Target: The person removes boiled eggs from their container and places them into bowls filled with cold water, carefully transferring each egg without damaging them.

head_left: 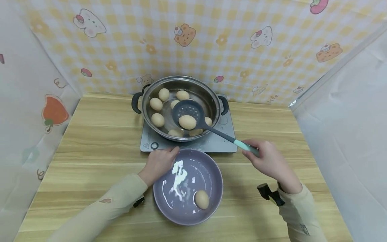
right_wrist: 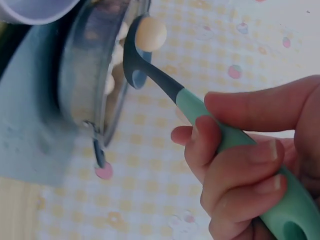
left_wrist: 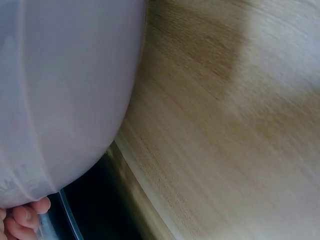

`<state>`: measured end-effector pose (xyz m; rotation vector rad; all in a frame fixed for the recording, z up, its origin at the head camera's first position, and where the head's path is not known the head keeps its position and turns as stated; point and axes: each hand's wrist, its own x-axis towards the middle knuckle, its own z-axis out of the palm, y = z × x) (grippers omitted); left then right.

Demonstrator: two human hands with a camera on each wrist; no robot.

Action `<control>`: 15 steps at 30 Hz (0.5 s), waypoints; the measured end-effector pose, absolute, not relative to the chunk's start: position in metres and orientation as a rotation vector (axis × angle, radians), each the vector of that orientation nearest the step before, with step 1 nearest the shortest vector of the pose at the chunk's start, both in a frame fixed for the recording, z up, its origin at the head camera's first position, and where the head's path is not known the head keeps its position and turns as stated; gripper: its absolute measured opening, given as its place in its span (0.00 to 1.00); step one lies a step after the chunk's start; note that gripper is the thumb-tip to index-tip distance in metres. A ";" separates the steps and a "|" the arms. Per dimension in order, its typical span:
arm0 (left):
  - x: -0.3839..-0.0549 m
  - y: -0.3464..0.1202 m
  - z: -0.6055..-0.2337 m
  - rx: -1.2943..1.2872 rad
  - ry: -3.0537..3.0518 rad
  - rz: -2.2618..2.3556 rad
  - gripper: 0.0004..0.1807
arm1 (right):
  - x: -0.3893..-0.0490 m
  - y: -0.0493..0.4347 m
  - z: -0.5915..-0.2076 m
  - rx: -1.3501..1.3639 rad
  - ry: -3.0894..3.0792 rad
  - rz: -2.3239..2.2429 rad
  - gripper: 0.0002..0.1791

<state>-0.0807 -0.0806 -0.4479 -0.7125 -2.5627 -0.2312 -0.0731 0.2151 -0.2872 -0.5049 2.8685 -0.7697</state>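
My right hand [head_left: 266, 158] grips the mint-green handle of a grey slotted skimmer [head_left: 222, 135]. In the skimmer's bowl lies one brown egg [head_left: 187, 122], raised above the steel pot [head_left: 216, 116]. Several more eggs [head_left: 156, 104] sit in the water in the pot. My left hand [head_left: 160, 163] pinches the upper left rim of a purple plate [head_left: 218, 188], thumb at the edge. The left wrist view shows its fingertips [left_wrist: 27, 215] curled under the plate's outer wall. A single egg [head_left: 202, 199] lies on the plate at lower right.
Under the pot is a flat grey induction cooker [head_left: 193, 146] on the wooden table [head_left: 99, 151]. Black pot handles [head_left: 224, 105] stick out at both sides. A yellow checked cloth [head_left: 199, 60] hangs close behind, and white sheets [head_left: 347, 117] border left and right.
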 end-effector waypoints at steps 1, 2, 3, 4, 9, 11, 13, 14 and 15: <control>-0.081 -0.081 -0.448 -0.713 -2.564 -0.232 0.03 | -0.070 0.217 -0.284 -0.505 2.878 -0.757 0.13; -0.081 -0.081 -0.448 -0.714 -2.565 -0.235 0.03 | -0.066 0.220 -0.280 -0.495 2.883 -0.743 0.14; -0.081 -0.081 -0.448 -0.715 -2.565 -0.234 0.03 | -0.063 0.222 -0.277 -0.490 2.892 -0.728 0.14; -0.081 -0.081 -0.448 -0.717 -2.561 -0.241 0.03 | -0.059 0.225 -0.274 -0.490 2.904 -0.713 0.14; -0.081 -0.081 -0.449 -0.714 -2.535 -0.249 0.04 | -0.041 0.236 -0.266 -0.518 2.948 -0.686 0.12; -0.081 -0.081 -0.448 -0.716 -2.530 -0.258 0.04 | -0.034 0.240 -0.264 -0.544 2.974 -0.671 0.10; -0.082 -0.081 -0.448 -0.718 -2.531 -0.265 0.03 | -0.027 0.244 -0.263 -0.560 2.998 -0.657 0.09; -0.082 -0.081 -0.448 -0.722 -2.533 -0.271 0.03 | -0.023 0.246 -0.263 -0.566 3.008 -0.649 0.08; -0.082 -0.081 -0.447 -0.725 -2.537 -0.274 0.03 | -0.020 0.249 -0.263 -0.574 3.017 -0.647 0.08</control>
